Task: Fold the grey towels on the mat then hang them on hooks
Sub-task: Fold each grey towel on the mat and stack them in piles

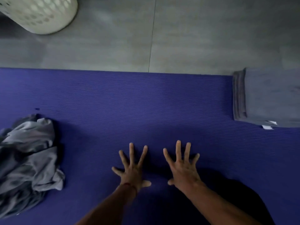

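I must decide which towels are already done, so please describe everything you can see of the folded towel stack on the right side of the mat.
The folded towel stack is grey, soft-looking cloth, folded flat into a neat rectangular pile with several layered edges showing on its left side. It lies at the right end of the purple mat, partly cut off by the picture's edge. Small white tags stick out at its near corner. Neither hand touches it.

Likely home laundry corner: white perforated hamper [40,13], grey tiled floor [194,38], purple mat [129,103].

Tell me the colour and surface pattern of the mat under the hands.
The ribbed foam mat is deep blue-purple with fine parallel ridges; head view.
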Motion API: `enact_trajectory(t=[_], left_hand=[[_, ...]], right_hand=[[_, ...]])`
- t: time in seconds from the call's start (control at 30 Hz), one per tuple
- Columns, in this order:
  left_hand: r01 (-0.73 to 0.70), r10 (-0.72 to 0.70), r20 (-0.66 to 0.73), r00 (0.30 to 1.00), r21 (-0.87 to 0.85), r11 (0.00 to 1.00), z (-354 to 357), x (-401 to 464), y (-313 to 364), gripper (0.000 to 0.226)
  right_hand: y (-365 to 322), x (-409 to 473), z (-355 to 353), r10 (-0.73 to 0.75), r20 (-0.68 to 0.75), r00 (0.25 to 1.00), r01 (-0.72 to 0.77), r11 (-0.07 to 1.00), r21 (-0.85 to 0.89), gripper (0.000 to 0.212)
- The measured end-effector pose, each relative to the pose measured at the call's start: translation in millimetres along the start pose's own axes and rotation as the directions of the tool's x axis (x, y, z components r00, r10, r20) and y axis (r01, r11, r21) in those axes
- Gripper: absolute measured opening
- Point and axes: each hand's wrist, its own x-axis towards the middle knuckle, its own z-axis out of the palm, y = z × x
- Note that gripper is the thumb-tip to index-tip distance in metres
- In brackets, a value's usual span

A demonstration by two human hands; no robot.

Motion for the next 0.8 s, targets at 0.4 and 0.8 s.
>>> enact_trajectory(t=[0.4,0.8], left_hand=[[-0.002,0.002,-0.018,1.0,0.017,1.0,8,14,1,0.144],[-0.351,0.389,-0.284,0.876,0.176,0.92,75,-55,-71,0.065]], right_hand=[[-7,4,2,0.09,0.002,0.996,-0.09,0.996,0.026,0.137],[-99,-48,13,0.029,-0.12,0.992,0.025,0.908,0.419,0.052]])
